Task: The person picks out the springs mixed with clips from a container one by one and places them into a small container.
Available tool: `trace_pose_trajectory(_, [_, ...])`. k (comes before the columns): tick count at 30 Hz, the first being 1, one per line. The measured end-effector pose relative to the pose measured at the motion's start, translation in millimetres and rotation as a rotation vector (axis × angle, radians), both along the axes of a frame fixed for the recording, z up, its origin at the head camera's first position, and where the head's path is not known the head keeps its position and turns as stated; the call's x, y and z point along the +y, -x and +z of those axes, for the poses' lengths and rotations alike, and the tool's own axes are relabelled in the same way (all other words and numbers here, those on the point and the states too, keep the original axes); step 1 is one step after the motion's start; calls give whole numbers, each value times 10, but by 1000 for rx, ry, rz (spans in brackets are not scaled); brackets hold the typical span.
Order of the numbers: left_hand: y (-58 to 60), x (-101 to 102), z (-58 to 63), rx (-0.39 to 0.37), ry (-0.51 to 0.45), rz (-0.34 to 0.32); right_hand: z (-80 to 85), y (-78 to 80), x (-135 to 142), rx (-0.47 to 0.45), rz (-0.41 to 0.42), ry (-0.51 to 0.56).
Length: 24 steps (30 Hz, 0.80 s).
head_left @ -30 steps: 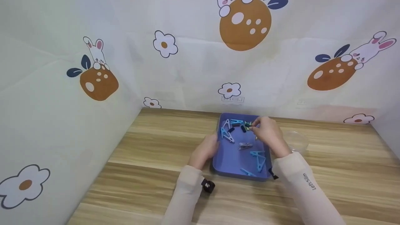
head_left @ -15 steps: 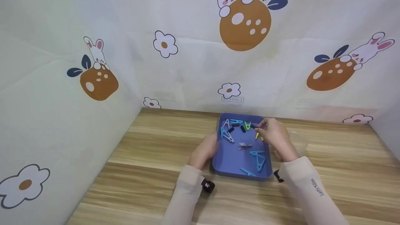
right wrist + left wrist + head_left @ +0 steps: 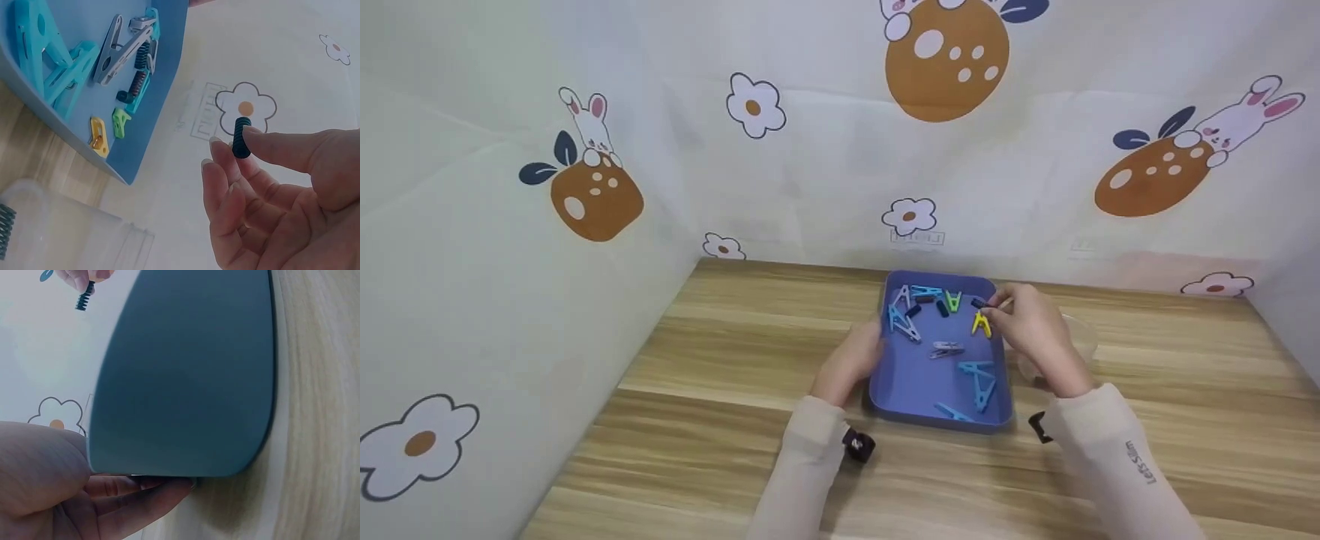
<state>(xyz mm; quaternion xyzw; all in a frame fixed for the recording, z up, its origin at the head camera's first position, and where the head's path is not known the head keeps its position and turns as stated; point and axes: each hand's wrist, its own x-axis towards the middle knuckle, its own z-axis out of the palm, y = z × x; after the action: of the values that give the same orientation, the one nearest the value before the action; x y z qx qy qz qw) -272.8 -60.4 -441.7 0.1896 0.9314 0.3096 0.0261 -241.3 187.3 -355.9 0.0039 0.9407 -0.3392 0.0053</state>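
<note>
My right hand (image 3: 1035,322) pinches a dark coil spring (image 3: 242,138) between thumb and fingertips, above the tray's far right corner. The left wrist view also shows this spring (image 3: 84,297). My left hand (image 3: 851,356) holds the left wall of the blue tray (image 3: 941,427), its fingertips partly hidden there. Inside the tray, a yellow clothespin (image 3: 982,324) lies just below the right hand, and a green clothespin (image 3: 953,301) is farther left. Several blue and grey clothespins, such as this grey one (image 3: 946,349), lie about with loose dark springs (image 3: 942,308).
A clear plastic cup (image 3: 1081,337) stands right of the tray, partly behind the right hand. In the right wrist view a dark spring shows inside the cup (image 3: 84,230). The wooden table (image 3: 735,375) meets a patterned cloth wall (image 3: 825,172) at the back.
My right hand has moved right with the pinched spring, from over the green clothespin toward the tray's right edge. The yellow clothespin has come into sight. The left hand stays in place.
</note>
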Motion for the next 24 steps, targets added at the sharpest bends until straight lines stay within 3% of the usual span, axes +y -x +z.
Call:
trace_pose_trajectory(6, [-6, 1, 7, -33, -17, 12, 34, -57, 43, 8, 2, -6])
trace_pose_trajectory(15, [-8, -8, -3, 27, -12, 0, 27, -143, 110, 38, 11, -23])
trace_pose_trajectory(24, [-8, 16, -2, -4, 8, 20, 21, -207, 175, 75, 16, -25])
